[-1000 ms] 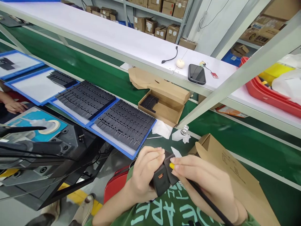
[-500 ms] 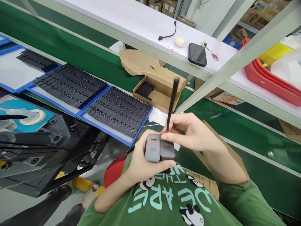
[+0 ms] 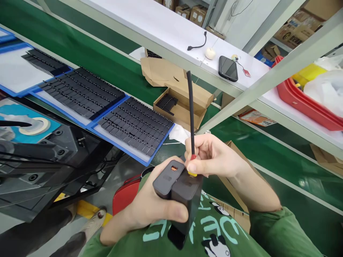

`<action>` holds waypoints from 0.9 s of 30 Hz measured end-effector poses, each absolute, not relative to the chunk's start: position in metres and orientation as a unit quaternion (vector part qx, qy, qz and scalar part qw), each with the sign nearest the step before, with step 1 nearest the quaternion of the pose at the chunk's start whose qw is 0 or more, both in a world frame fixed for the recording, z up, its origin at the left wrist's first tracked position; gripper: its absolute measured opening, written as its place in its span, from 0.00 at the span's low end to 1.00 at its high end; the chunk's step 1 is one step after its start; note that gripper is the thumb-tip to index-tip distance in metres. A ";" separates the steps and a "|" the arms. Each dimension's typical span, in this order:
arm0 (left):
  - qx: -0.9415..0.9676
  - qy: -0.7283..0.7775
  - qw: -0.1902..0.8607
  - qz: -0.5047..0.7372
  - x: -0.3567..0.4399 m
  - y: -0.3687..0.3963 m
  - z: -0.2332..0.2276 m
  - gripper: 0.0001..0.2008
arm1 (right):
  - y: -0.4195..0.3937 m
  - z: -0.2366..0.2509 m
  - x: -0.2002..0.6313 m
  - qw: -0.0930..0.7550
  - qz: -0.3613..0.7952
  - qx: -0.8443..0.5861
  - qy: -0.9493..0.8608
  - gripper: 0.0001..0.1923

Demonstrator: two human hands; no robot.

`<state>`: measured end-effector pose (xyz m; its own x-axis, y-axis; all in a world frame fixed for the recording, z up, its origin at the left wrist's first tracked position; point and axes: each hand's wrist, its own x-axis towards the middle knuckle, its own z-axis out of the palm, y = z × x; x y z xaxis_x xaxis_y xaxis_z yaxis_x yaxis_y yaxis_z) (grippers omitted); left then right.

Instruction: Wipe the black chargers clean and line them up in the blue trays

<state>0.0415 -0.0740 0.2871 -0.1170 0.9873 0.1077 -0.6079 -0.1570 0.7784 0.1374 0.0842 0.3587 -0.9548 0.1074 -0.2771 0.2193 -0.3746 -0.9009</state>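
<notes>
My left hand (image 3: 152,201) is wrapped round two black charger-like blocks held side by side. The left block (image 3: 167,178) shows an orange-lined, USB-like port in its end face. The right block (image 3: 187,187) reaches further down, its glossy lower end before my shirt. My right hand (image 3: 214,157) pinches a black cable (image 3: 190,107) near its red and yellow plug end (image 3: 192,174). That end meets the right block's end face; my fingers hide whether it is inserted. The cable's free end points upward.
Blue-edged trays (image 3: 160,148) with rows of black parts lie on the left. Behind my hands is an open cardboard box (image 3: 184,110) with black parts. A phone (image 3: 227,67) and short cable (image 3: 197,44) lie on the white shelf; a red bin (image 3: 308,103) stands right.
The two blocks have tilted, so more of the right one's side shows, and they look closer. The cable leans the other way, and its red and yellow end has come into view.
</notes>
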 end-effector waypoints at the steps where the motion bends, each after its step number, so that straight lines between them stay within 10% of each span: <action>1: 0.336 0.291 0.576 0.686 0.043 -0.075 0.287 0.27 | 0.081 0.357 0.140 0.036 -0.824 0.144 0.547 0.18; 10: 0.322 0.330 0.550 0.697 0.053 -0.075 0.289 0.31 | 0.076 0.352 0.161 -0.008 -0.792 0.098 0.603 0.14; 15: 0.258 0.367 0.477 0.756 0.051 -0.069 0.299 0.35 | 0.078 0.358 0.182 -0.218 -0.445 -0.010 0.869 0.53; 27: 0.304 0.318 0.552 0.708 0.053 -0.076 0.289 0.26 | 0.078 0.361 0.181 -0.153 -0.304 -0.120 0.932 0.39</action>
<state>0.0531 -0.0759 0.2890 -0.2053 0.9755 0.0790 -0.5892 -0.1876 0.7859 0.1813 0.0776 0.3607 -0.9241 -0.1311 0.3588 -0.3176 0.7857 -0.5308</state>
